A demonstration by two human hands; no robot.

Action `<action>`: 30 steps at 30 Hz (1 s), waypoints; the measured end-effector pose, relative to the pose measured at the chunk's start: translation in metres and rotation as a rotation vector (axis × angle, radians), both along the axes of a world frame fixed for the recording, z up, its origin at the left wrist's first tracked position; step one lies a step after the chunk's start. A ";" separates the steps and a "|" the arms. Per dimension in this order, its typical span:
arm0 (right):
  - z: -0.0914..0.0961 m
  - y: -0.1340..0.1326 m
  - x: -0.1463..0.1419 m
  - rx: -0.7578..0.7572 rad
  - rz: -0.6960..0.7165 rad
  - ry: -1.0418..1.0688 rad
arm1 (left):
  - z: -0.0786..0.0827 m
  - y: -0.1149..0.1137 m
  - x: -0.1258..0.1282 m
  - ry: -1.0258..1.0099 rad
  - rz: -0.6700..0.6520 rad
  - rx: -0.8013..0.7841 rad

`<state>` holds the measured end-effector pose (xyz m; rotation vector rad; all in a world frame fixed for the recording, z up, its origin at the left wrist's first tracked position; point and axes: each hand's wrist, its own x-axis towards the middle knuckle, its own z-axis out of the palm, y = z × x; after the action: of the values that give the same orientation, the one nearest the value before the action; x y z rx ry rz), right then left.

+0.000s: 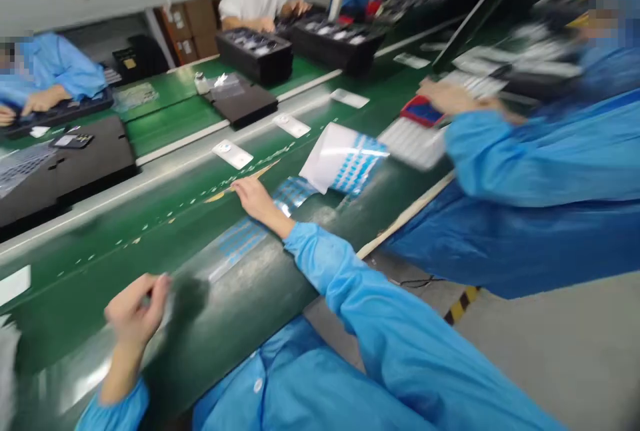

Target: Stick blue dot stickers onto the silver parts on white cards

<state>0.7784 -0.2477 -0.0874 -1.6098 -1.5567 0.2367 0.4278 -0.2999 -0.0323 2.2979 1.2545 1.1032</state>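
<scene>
— What's the right hand point(256, 199) doing?
— I've got its grip spread open, fingers laid flat on the green worktop point(150, 231). The fingertips touch a thin tan strip point(263, 170) that runs just ahead of them.
— And the labels?
— A sheet of blue labels point(296, 194) lies right beside that grip, just off its outer edge. A curled white sheet point(345, 159) carrying more blue labels sits a little beyond it.
— Left hand?
— My left hand point(134, 311) is up close to me, well apart from the right one. Its grip is drawn together, thumb against fingertips. It's blurred, so I cannot tell whether anything is pinched in there.
— Anything between the two?
— A long clear film point(239, 243) lies along the worktop between the grips.
— Further out?
— White cards point(233, 153) lie in a row beyond the right grip. A co-worker's hand point(445, 96) is well off to that grip's right, next to a red and blue item point(423, 111). Black trays point(255, 52) stand far beyond the cards
</scene>
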 end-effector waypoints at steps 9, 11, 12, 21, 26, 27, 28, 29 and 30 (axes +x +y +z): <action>-0.014 0.001 0.004 0.007 0.033 0.035 | -0.040 0.012 -0.019 0.199 0.155 -0.062; -0.011 -0.001 0.003 0.012 0.027 -0.003 | -0.038 0.010 -0.020 0.189 0.172 -0.034; -0.009 -0.001 0.002 0.013 0.024 -0.024 | -0.037 0.010 -0.021 0.183 0.179 -0.017; -0.004 -0.002 -0.004 0.007 0.010 -0.156 | -0.039 0.040 -0.033 0.125 0.272 0.176; -0.005 -0.003 -0.008 -0.007 0.028 -0.167 | -0.047 0.050 -0.036 0.265 0.222 0.269; -0.006 -0.003 -0.009 -0.007 0.031 -0.165 | -0.049 0.051 -0.036 0.289 0.204 0.296; -0.006 -0.003 -0.010 -0.006 0.034 -0.162 | -0.050 0.051 -0.037 0.300 0.186 0.325; -0.007 -0.003 -0.011 -0.004 0.037 -0.158 | -0.051 0.051 -0.037 0.304 0.167 0.357; -0.007 -0.003 -0.013 -0.001 0.040 -0.155 | -0.051 0.050 -0.038 0.302 0.149 0.388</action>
<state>0.7658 -0.2512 -0.0941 -1.6316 -1.7071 0.1364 0.3899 -0.2494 -0.0836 2.7827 1.4459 1.1668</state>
